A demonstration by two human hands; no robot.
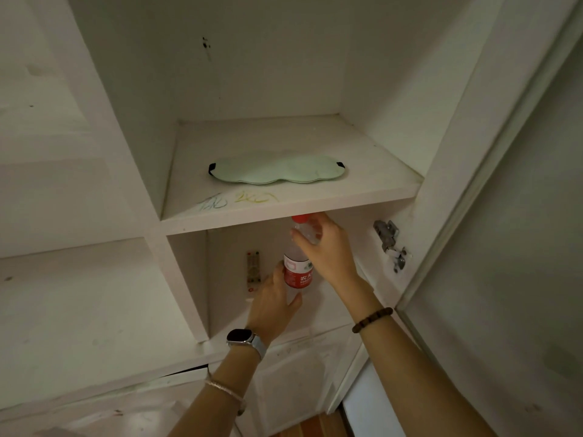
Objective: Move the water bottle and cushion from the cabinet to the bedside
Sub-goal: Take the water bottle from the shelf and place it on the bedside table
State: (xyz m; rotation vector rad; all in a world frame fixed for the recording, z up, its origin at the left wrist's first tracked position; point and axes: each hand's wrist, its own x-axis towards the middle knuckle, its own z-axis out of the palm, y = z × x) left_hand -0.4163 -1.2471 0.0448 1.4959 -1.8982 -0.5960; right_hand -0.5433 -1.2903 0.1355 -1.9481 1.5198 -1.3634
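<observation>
on the left of the lower cabinet compartment, a remote control (pixel 253 269) lies at nine o'clock of the water bottle (pixel 296 269), close by. the left hand (pixel 274 302) reaches up from six o'clock, fingers curled around the bottle's base below the red label. the bottle stands upright, cap right under the upper shelf (pixel 284 212). the right hand (pixel 328 250) comes in from four o'clock, fingers wrapped around the neck. best to tilt the cap out and draw it clear of that shelf edge, base supported. up at twelve o'clock the pale green cushion (pixel 276 168) lies flat, untouched. at three o'clock, the door hinge (pixel 389 242).
</observation>
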